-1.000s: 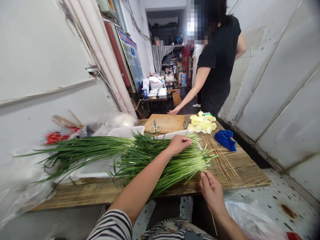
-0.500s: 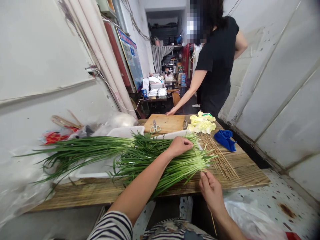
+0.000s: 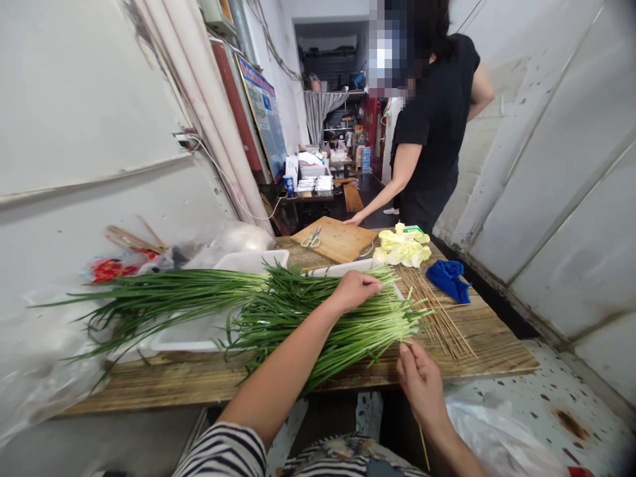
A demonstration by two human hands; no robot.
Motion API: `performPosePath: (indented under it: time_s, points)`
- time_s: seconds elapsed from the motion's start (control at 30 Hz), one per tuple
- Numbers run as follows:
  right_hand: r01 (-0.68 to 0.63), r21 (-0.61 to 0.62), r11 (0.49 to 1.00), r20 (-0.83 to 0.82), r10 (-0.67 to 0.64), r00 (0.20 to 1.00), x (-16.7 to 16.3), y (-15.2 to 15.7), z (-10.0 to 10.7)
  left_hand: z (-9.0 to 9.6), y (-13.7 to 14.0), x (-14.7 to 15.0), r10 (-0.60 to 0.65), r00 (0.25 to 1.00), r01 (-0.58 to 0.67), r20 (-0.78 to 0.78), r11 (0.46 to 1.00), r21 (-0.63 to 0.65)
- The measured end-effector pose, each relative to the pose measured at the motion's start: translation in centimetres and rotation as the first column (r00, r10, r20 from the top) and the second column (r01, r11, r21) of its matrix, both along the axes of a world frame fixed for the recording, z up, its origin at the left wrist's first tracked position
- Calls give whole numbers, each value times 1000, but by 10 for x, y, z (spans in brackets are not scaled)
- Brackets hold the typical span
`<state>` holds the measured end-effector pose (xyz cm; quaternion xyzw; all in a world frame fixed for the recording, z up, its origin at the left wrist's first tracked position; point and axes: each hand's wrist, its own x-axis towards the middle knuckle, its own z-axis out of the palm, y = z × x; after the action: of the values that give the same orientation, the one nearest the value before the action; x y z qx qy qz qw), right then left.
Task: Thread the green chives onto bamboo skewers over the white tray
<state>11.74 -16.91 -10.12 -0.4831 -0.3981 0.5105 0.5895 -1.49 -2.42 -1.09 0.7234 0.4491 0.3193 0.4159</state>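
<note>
A thick bundle of garlic chives (image 3: 342, 331) lies across the wooden table, with its pale cut ends to the right. My left hand (image 3: 355, 291) rests over the bundle, its fingers closed near the pale stalks; what they pinch is hidden. Just below the stalk ends, my right hand (image 3: 421, 381) is closed on a thin bamboo skewer (image 3: 424, 447), whose lower end sticks out under the palm. More chives (image 3: 179, 291) fan out to the left over a white plastic tray (image 3: 186, 346). Loose skewers (image 3: 442, 321) lie right of the stalk ends.
A person in black (image 3: 432, 132) stands across the table, one hand on a cutting board (image 3: 345, 240) that bears scissors (image 3: 312, 238). Pale lettuce leaves (image 3: 402, 248) and a blue cloth (image 3: 450, 280) lie at right. Clear plastic bags (image 3: 44, 358) are heaped at left.
The cutting board has turned and shifted slightly right under the other person's hand, and the scissors on it have turned too. My own hands have barely moved.
</note>
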Motion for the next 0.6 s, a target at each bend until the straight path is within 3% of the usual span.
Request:
performPosePath:
  time_s: [0.2,0.6]
  points:
    - [20,4,1000,37,-20,999,-1,-1,6,-3,-1,4,8,998,-1,61,993,-114]
    - [-2,15,1000,19,2,1000,1,-1,-2,-6,-1,6,-5,1000,3,-30,998,-69]
